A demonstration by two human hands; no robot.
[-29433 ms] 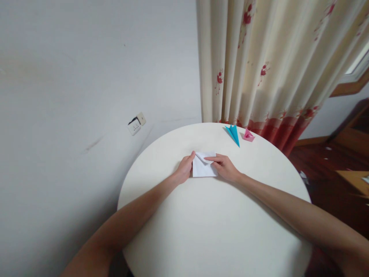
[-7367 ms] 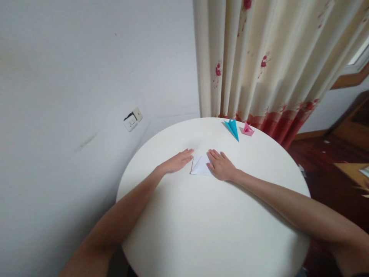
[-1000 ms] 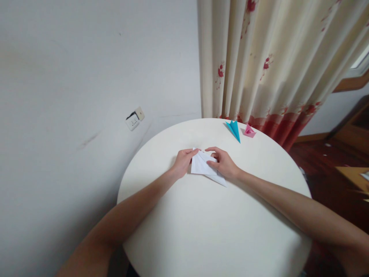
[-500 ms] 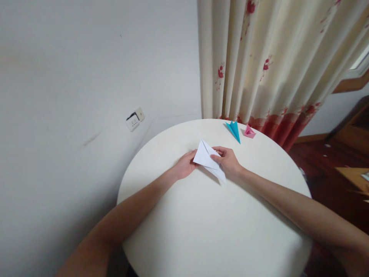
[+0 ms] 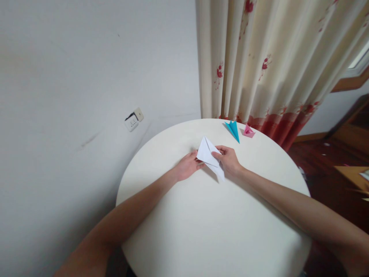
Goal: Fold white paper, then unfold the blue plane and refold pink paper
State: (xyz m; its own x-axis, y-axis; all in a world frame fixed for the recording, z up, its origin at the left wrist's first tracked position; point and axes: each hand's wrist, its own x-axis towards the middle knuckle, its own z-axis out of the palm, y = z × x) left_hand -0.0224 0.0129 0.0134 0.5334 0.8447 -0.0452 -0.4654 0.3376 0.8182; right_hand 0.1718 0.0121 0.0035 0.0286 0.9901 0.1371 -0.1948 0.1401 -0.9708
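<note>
Room: pale wall with a socket plate [image 5: 132, 120] on the left; a cream curtain [image 5: 259, 57] with red flowers hangs behind a round white tabletop [image 5: 207, 223].
Paper: a folded white paper [image 5: 208, 156], pointed at both ends, is lifted off the tabletop near its far middle and tilted, so its creased flaps face the person.
Left hand: the left hand [image 5: 188, 166] pinches the paper's lower left edge, its grip closed on it from beneath to steady it.
Right hand: the right hand [image 5: 229, 161] has its grip closed on the paper's right side, thumb on top.
Other pieces: a blue paper plane [image 5: 233, 130] and a pink paper boat [image 5: 248, 131] rest just beside each other at the far rim, well apart from the hands.
</note>
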